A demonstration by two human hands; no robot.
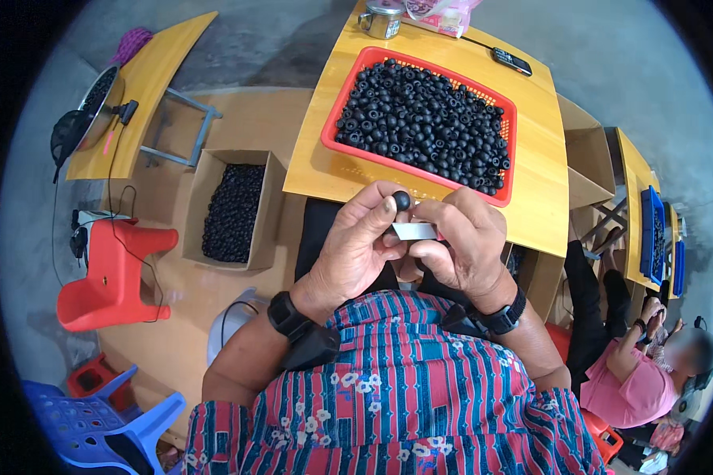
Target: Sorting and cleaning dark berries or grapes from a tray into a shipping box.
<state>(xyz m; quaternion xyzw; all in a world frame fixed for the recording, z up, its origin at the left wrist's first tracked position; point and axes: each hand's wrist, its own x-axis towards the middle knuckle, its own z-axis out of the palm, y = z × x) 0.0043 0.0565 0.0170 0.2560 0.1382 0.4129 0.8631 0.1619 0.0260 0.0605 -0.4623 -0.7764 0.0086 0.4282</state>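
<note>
My left hand (347, 252) pinches a small black ball (402, 200) between thumb and fingers, just off the near edge of the yellow table (313, 168). Close by, my right hand (474, 237) grips a small knife with a flat grey blade (414, 231); a bit of pink-red shows at its handle end. The blade lies just below the ball, a slight gap between them. Beyond both hands, a red plastic basket (512, 131) on the table is filled with black balls (420, 119), several with round holes showing.
A metal mug (381, 21) and a black phone (512, 61) sit at the table's far side. An open cardboard box (274, 207) of black pieces stands on the floor at left, near a red chair (107, 277) and a blue chair (79, 419). At right sits a person in pink (630, 380).
</note>
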